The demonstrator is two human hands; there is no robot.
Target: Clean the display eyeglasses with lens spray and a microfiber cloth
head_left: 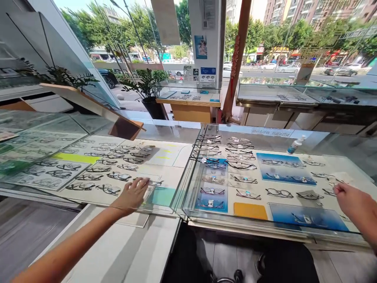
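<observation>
My left hand lies palm down over the left glass display case, fingers stretched out and slightly bent. Just past its fingertips is a thin pair of glasses, near a pale green panel; whether the hand touches the glasses is not clear. My right hand is closed in a pinch above the right display case. A whitish, cloth-like patch and thin-framed glasses show beside its fingertips. What the pinch holds is too small to make out.
Rows of eyeglasses fill the left case. More frames lie in the right one, along with blue display cards and an orange block. A spray bottle stands on top. A tilted wooden-edged board is behind.
</observation>
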